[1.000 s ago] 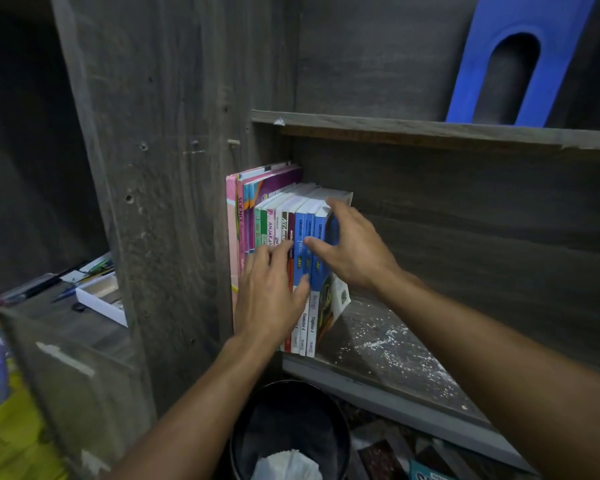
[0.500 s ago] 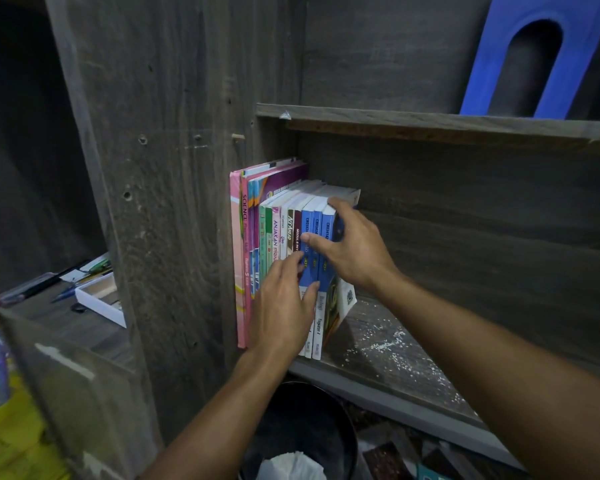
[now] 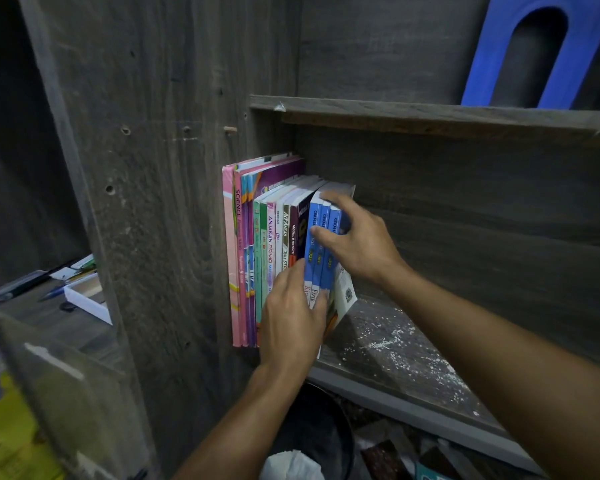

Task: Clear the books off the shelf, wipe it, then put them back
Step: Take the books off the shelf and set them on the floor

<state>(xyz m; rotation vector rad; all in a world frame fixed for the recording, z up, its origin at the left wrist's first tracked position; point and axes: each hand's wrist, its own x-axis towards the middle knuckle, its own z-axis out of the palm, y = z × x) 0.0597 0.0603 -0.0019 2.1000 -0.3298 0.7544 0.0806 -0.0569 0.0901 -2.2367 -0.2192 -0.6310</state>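
At the left end of the shelf (image 3: 413,412), the books (image 3: 267,244) stand upright against the side panel. The right hand (image 3: 359,245) pinches three blue books (image 3: 321,252) near their tops. The left hand (image 3: 291,322) presses flat fingers on neighbouring spines. Judged risk: the pinched books splay and drop into the bin (image 3: 329,424) below. White crumbs (image 3: 392,342) litter the shelf.

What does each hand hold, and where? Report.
The right hand pinches the blue-spined books near their top: thumb on spines, fingers over the top edge. The left hand rests on lower spines; grip cannot be told.
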